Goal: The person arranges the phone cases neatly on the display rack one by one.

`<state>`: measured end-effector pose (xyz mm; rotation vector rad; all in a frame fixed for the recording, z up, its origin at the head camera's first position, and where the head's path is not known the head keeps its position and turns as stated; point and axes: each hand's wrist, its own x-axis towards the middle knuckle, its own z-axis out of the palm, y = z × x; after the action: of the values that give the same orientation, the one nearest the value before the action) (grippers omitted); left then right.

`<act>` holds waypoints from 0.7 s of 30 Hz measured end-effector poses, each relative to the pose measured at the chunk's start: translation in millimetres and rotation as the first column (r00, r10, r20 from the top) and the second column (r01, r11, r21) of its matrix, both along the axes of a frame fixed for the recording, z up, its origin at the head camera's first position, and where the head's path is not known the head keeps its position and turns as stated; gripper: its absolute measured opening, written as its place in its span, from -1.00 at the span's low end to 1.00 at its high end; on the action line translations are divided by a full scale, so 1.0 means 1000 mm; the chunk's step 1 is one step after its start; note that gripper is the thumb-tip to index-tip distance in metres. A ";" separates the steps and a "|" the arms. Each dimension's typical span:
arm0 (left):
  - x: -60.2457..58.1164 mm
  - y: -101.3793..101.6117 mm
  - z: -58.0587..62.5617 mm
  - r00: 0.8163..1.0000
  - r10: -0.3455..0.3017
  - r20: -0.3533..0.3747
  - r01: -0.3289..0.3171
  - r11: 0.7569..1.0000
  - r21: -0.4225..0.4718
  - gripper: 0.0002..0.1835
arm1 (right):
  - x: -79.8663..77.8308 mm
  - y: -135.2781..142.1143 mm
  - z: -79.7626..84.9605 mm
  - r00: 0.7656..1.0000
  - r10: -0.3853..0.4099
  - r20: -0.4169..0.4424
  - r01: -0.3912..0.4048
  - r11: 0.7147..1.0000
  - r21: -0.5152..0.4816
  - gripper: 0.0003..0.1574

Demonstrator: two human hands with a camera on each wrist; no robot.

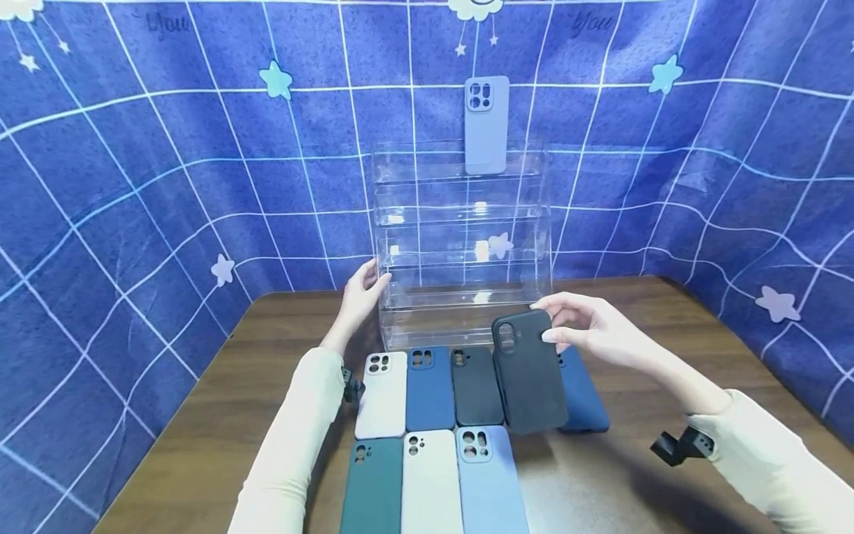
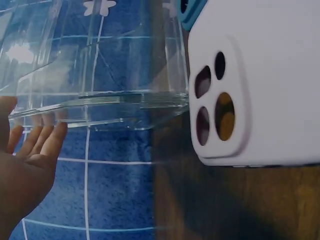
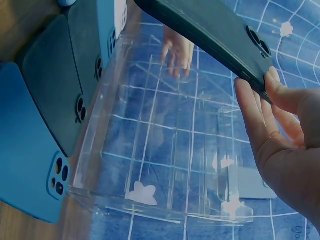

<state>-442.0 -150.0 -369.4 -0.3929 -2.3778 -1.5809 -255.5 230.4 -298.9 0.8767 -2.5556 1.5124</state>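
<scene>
My right hand (image 1: pixel 594 326) pinches a black phone case (image 1: pixel 534 386) by its upper right corner, thumb on the near face. The case is tilted and raised over the row of cases, partly covering a navy case (image 1: pixel 586 397). In the right wrist view, another dark case (image 3: pixel 45 85) lies beside that blue one. My left hand (image 1: pixel 363 293) holds the left side of a clear tiered display rack (image 1: pixel 460 305), thumb toward the front and fingers (image 2: pixel 54 142) against the side panel. A light lavender-blue case (image 1: pixel 487 133) stands upright on the rack's top tier.
In front of the rack lie a white case (image 1: pixel 382 400), a blue one (image 1: pixel 429 393) and a black one (image 1: pixel 477 389). Nearer are a green case (image 1: pixel 372 486), an off-white one (image 1: pixel 431 482) and a light blue one (image 1: pixel 492 486). A blue patterned cloth (image 1: pixel 300 185) hangs behind the wooden table (image 1: pixel 220 415).
</scene>
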 end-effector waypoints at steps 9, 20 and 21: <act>-0.003 -0.001 -0.006 1.000 0.017 -0.019 -0.017 1.000 0.011 -0.39 | -0.004 -0.003 -0.002 1.000 -0.006 -0.006 0.006 0.999 -0.038 -0.51; -0.003 0.002 -0.007 1.000 0.006 0.006 -0.006 0.999 0.045 -0.38 | -0.016 -0.006 0.015 1.000 0.004 0.011 -0.003 0.995 -0.101 -0.48; -0.003 0.002 -0.008 1.000 0.008 0.007 -0.008 0.999 0.049 -0.39 | -0.018 -0.007 0.019 1.000 0.003 -0.003 -0.003 0.995 -0.101 -0.48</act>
<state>-444.8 -147.9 -377.0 -0.3677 -2.3378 -1.6360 -273.1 223.4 -280.3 0.8703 -2.4522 1.6239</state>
